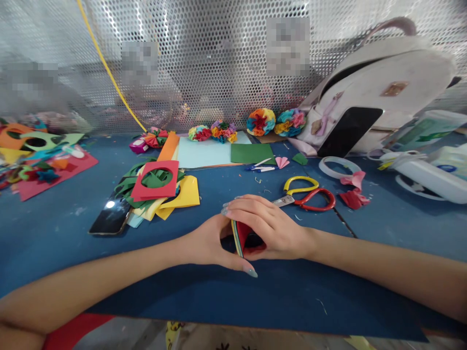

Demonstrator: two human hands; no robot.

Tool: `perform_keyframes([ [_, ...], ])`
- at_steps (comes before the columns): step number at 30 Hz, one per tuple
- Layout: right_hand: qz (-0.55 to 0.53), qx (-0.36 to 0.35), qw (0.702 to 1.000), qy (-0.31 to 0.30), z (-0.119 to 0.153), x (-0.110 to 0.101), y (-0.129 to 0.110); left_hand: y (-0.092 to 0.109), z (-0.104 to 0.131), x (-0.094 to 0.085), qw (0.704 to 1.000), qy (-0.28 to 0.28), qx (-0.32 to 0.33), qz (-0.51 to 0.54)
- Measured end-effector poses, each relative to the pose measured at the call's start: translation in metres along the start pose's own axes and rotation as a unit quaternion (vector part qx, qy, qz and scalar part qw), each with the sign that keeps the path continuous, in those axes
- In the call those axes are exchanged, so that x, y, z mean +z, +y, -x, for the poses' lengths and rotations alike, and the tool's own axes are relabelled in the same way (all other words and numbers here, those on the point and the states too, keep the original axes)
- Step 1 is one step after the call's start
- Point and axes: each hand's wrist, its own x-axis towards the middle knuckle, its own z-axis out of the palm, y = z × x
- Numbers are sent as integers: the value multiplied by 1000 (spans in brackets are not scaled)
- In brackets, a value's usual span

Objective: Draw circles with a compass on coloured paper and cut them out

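Between my two hands, near the middle of the blue table, is a small stack of layered coloured paper (239, 238), red on its right face with yellow and pale edges. My left hand (215, 243) grips it from the left, thumb along the near edge. Curved over the top and right side, my right hand (268, 226) holds the same stack, its fingertips meeting those of my left hand. Scissors (308, 194) with one yellow and one red handle lie just beyond my right hand, their blades partly hidden by it.
Cut paper sheets (182, 197) and a phone (111, 214) lie left. Paper flowers (260, 121) line the back by a light blue sheet (204, 153). A bag (386, 82), another phone (350, 131) and a tape roll (339, 166) are right. A perforated metal screen (211, 63) stands behind.
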Motion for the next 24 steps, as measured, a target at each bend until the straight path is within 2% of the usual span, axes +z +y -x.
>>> perform_keyframes([
  [3, 3, 2, 1000, 2, 0, 1, -2, 1, -1, 2, 1000, 9, 5, -17],
  [6, -4, 33, 999, -7, 0, 1, -3, 1, -2, 3, 999, 29, 13, -11],
  [10, -63, 71, 994, -54, -1, -7, -2, -3, -1, 1, 999, 38, 6, -12],
  [13, -146, 112, 979, -82, -6, -17, -1, -4, 0, -2, 999, 28, -4, -32],
  [18, -278, 172, 941, -87, -16, -30, 7, 6, 0, -3, 999, 7, -17, -37],
  [21, -307, 175, 932, -81, -22, -34, 15, 10, -1, -2, 999, -19, -26, -32],
  [24, -311, 198, 927, -66, -33, -37, 19, 6, -1, 0, 1000, -13, -20, -11],
])
